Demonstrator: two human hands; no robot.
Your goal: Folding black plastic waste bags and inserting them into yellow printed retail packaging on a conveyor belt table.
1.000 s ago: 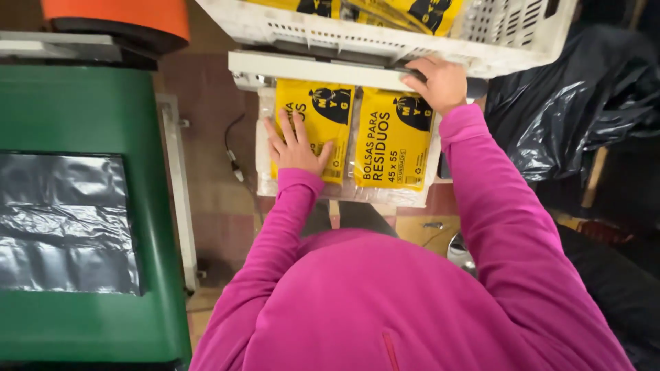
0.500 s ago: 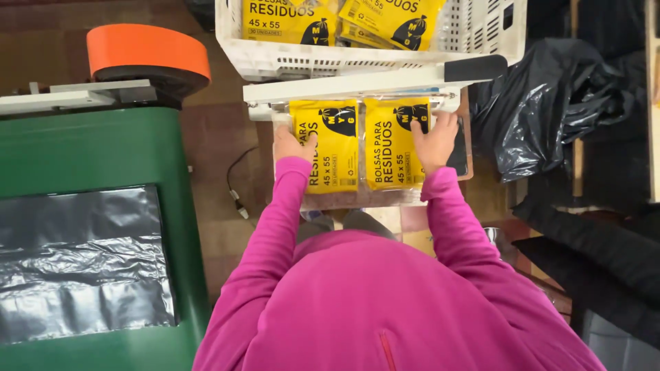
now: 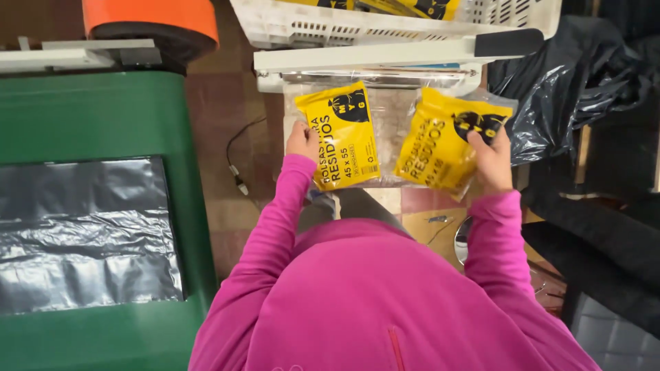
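Now, progress: two yellow packs are out from under the white sealer bar point(image 3: 385, 55), lifted apart.
Left hand point(image 3: 302, 141): fingers closed on left yellow pack point(image 3: 340, 137).
Right hand point(image 3: 491, 161): fingers closed on right yellow pack point(image 3: 440, 141).
Left to do: packs not yet in the white crate point(image 3: 330, 27).
Change: half a second ago both packs were pressed flat, side by side.

Both arms forward, left hand point(image 3: 302, 141) and right hand point(image 3: 492, 161) clenched.

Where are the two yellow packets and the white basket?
left yellow packet point(image 3: 340, 137), head view, middle of its front.
right yellow packet point(image 3: 440, 141), head view, middle of its front.
white basket point(image 3: 330, 27), head view, its slotted side wall.
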